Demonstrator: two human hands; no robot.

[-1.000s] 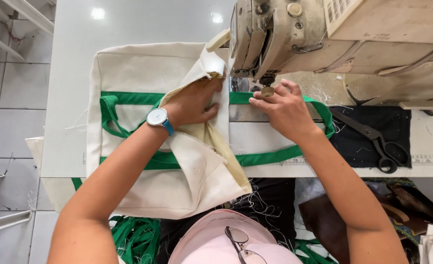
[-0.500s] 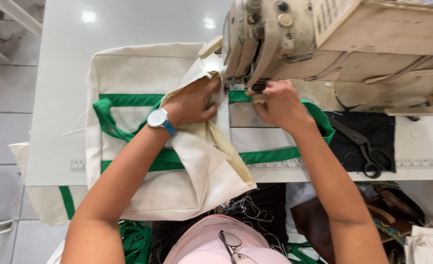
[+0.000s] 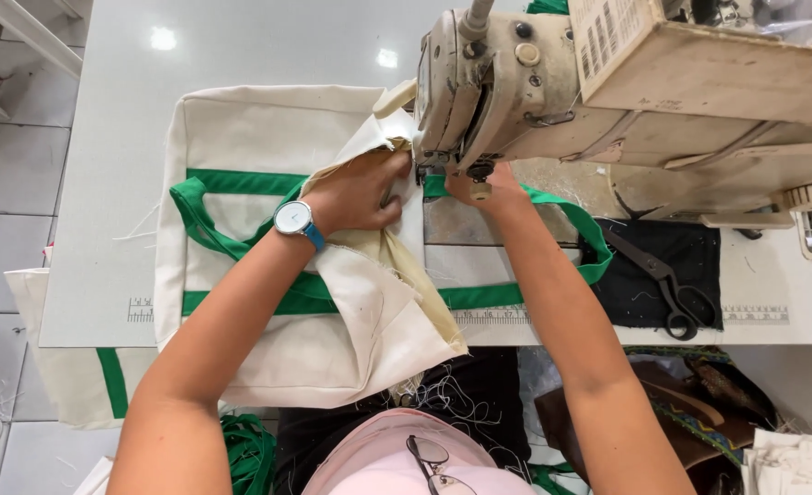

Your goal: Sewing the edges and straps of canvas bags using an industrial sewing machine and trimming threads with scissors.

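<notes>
1. Head view: white table (image 3: pixel 241 46), glossy, grey tiled floor at 9 o'clock.
2. Sewing machine (image 3: pixel 552 82), beige, at 1 o'clock.
3. Canvas bag (image 3: pixel 268 119), cream with green straps, lies across the table centre.
4. Left hand (image 3: pixel 355 192) pinches a bag fold, at 9 o'clock of the needle.
5. Right hand (image 3: pixel 488 188) presses green strap (image 3: pixel 566 206) under the needle.
6. Scissors (image 3: pixel 662 284), black, at 3 o'clock.

Right hand (image 3: pixel 490 188) slid further under sewing machine head (image 3: pixel 479 87).
</notes>
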